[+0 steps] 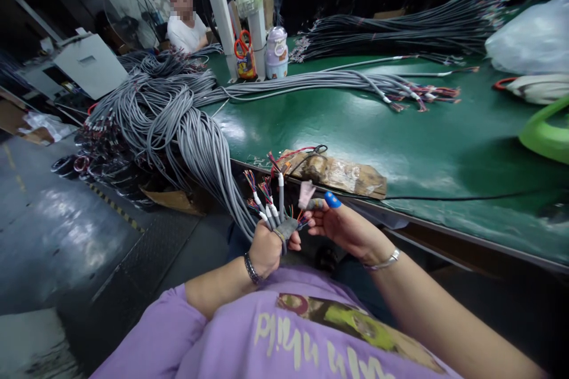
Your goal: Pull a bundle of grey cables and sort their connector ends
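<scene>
- The left hand (265,249), a dark bracelet (252,269) at its wrist, is closed around several grey cable ends (281,196), which stick up from the fist just in front of the table edge.
- Bare coloured wires (250,179) fan out from the white-banded tips of these ends.
- The right hand (340,228) is close beside them, its fingers curled toward the wires; the view is too small to tell whether they pinch one.
- A blue cover (332,199) sits on the right thumb, and a silver bangle (384,261) circles the wrist.
- From the left hand the cables run back into a thick grey bundle (202,142) draped over the edge of the green table (444,148).
- A brown wooden piece (367,180), partly wrapped in clear film, lies along the edge beyond the hands, with a black cord (444,196) to its right.
- Farther back, more grey cables (320,79) lie across the table, in front of a pile of dark cables (400,35).
- Orange-handled scissors (242,44) stand in a holder beside a lilac bottle (277,59).
- At the far left of the table is a person in a white shirt (186,32), near a fan (127,18).
</scene>
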